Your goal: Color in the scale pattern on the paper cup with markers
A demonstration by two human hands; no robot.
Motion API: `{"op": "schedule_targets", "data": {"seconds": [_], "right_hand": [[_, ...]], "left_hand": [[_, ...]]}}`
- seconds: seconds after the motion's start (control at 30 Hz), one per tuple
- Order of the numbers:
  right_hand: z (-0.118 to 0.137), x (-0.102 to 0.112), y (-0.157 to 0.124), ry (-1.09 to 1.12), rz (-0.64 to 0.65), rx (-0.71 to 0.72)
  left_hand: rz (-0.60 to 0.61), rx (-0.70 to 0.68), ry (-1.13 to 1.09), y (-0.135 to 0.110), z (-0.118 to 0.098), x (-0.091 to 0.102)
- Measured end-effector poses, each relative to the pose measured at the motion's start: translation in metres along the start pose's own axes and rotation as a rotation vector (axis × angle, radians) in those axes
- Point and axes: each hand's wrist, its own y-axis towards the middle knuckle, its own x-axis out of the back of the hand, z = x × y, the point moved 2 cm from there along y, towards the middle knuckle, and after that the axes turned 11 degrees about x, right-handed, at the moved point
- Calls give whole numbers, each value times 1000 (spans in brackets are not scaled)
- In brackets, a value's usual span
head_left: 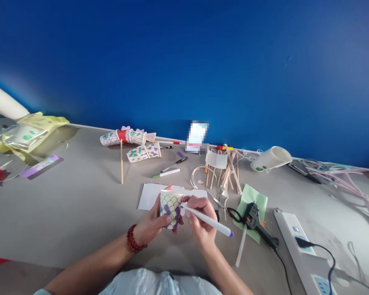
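My left hand [155,219] is wrapped round a paper cup [171,205] that has green scale outlines, some of them coloured purple. In my right hand [201,219] is a white marker [212,221] with a purple end, its tip touching or very near the cup's right side. Beneath both hands lies white paper [149,196]. Beyond the paper rest a green-tipped marker [166,173] and a black pen [174,164]. A decorated cup [144,152] with purple and green scales lies on its side at the back.
A glue gun [258,223] lies on green paper [264,200] to the right, beside a power strip [298,241] with cables. Wooden sticks [230,172], a tilted cup stack [270,159] and a fish-shaped cup craft [138,136] stand near the blue wall. Yellow packaging [39,123] sits at left.
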Motion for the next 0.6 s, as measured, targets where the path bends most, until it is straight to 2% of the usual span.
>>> {"op": "schedule_targets", "data": {"seconds": [0.13,0.2,0.4,0.6], "right_hand": [[-4,0,-7,67,-11,-174],[-6,-1,-12,89,3,-216],[-11,-1,-18,113,-49,-153],[-21,3,-19,85,-32,-139]], "left_hand": [[-30,50,-13,0,-2,4],[-47,63,-7,0,-2,6],[-90,46,30,2,2,7],[-150,5,58,2,8,12]]}}
